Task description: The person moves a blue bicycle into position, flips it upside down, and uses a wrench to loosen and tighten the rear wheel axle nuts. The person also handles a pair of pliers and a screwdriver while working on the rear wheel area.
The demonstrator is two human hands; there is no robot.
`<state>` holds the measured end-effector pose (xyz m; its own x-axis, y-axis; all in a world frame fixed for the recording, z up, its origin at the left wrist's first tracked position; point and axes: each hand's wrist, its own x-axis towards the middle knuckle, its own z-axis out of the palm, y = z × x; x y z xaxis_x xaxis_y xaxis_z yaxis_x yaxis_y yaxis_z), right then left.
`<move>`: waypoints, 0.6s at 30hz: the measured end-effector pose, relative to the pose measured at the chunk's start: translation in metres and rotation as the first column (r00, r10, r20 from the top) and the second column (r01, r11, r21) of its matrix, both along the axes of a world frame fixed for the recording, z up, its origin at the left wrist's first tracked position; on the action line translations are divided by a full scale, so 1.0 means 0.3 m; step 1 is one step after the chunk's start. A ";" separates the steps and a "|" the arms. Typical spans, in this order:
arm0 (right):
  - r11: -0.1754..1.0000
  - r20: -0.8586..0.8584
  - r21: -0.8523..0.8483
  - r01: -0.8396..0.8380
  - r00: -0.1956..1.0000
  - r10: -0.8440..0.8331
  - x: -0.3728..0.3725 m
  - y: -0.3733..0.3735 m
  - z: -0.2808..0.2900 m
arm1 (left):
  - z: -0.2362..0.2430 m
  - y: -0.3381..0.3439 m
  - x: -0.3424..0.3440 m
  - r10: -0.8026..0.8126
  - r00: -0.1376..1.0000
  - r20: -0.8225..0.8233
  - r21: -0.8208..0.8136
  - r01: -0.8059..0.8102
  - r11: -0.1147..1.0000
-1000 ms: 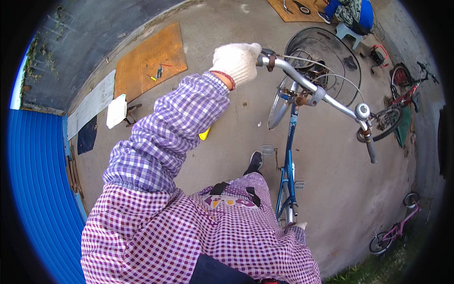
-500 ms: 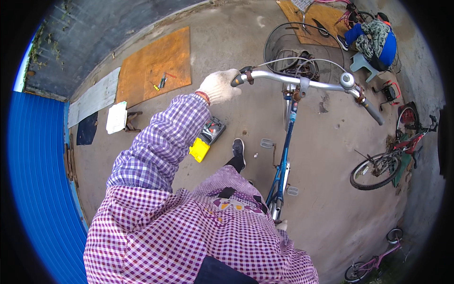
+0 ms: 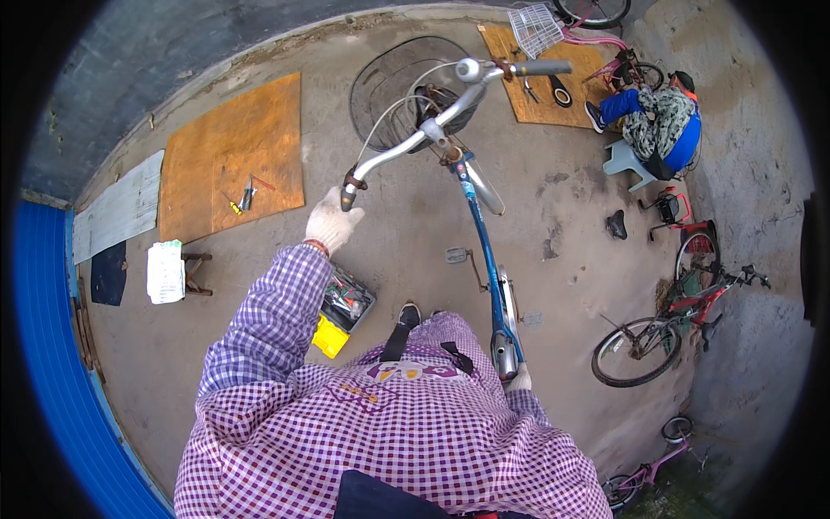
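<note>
A blue bicycle (image 3: 486, 251) stands upright in front of me, with a silver handlebar (image 3: 393, 156) and a black wire basket (image 3: 367, 95) at its front. My left hand (image 3: 333, 222), in a white knitted glove, is closed on the left handlebar grip (image 3: 348, 198). My right hand (image 3: 520, 379), gloved too, is closed at the rear of the frame beside the seat tube; its fingers are mostly hidden. The handlebar is turned, its right grip (image 3: 543, 67) pointing far and right. No saddle shows on this bicycle.
An open toolbox (image 3: 348, 298) with a yellow lid lies by my foot. Left are a wooden board (image 3: 233, 156) with tools and a small stool (image 3: 197, 275). Right are a loose saddle (image 3: 616, 225), a red bicycle (image 3: 666, 324) and a seated person (image 3: 661, 130).
The handlebar has swung round, its right end going far and left, its left end coming nearer. My left hand has moved nearer with the grip. The view has shifted too.
</note>
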<state>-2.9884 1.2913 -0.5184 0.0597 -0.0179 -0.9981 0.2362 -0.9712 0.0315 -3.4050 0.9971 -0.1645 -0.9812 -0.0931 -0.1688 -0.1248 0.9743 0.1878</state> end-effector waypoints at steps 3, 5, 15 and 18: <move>0.977 -0.066 -0.026 -0.211 0.976 0.209 -0.729 0.248 -0.041 | -0.051 0.048 -0.499 0.193 0.981 -0.004 0.041 -0.193 0.980; 0.971 -0.005 0.001 -0.241 0.971 0.241 -1.074 0.379 -0.064 | -0.074 0.085 -0.749 0.256 0.965 -0.050 0.064 -0.253 0.965; 0.951 -0.049 0.145 -0.273 0.958 0.283 -1.366 0.401 0.067 | 0.081 -0.015 -0.707 0.368 0.929 0.032 0.141 -0.368 0.919; 0.943 -0.147 0.148 -0.299 0.936 0.320 -1.431 0.400 0.086 | 0.118 -0.010 -0.794 0.362 0.932 -0.021 0.082 -0.359 0.930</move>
